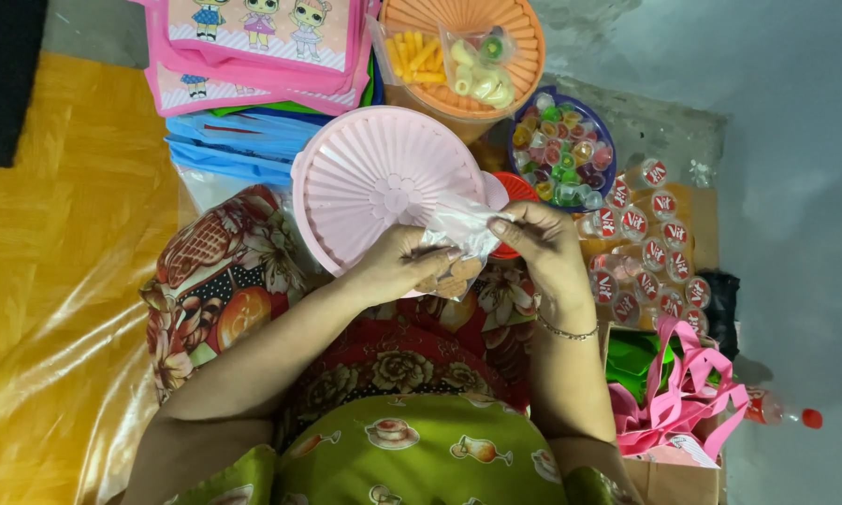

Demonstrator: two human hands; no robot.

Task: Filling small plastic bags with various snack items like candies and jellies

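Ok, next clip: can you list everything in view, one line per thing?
small plastic bag: one, clear, brown snacks inside, held in both hands
round lid: one, pale pink, on the lap, under the bag
orange container: one, top centre, snack packets on it
bowl of jelly cups: one, blue-purple rim, multicoloured cups
sealed water cups: many, clear, red-labelled tops, right
cartoon bags: stack, pink and blue, top left
plastic sheet: one, clear over yellow floor, left
left hand: gripping bag
right hand: pinching bag top

Grey floor (795,140) bears yellow sheet (56,234), cups (650,252)
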